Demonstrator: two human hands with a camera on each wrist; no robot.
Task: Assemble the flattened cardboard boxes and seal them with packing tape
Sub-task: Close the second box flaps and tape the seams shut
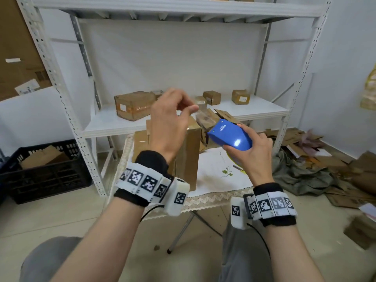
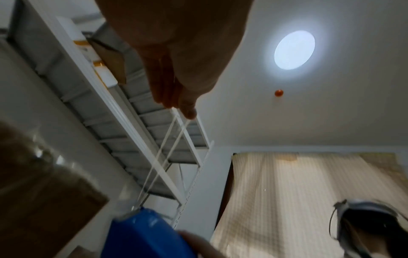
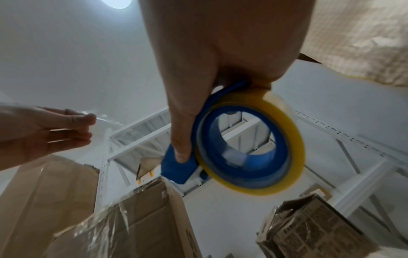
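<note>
A tall brown cardboard box (image 1: pixel 189 151) stands upright on a small cloth-covered table (image 1: pixel 215 180). My right hand (image 1: pixel 251 142) grips a blue tape dispenser (image 1: pixel 230 135) just right of the box top; the right wrist view shows its yellowish tape roll (image 3: pixel 289 132). Above the box, my left hand (image 1: pixel 192 108) pinches the free end of a clear tape strip (image 1: pixel 201 116). The strip (image 2: pixel 163 151) runs taut from the left fingertips (image 2: pixel 187 111) down to the dispenser (image 2: pixel 143 235). Shiny wrinkled tape lies on the box's upper face (image 3: pixel 123 214).
A white metal rack (image 1: pixel 203 117) behind the table holds several small taped boxes. A black crate (image 1: pixel 46 171) with cardboard sits on the floor at left. Flattened cardboard and a grey cloth (image 1: pixel 317 169) are piled on the floor at right.
</note>
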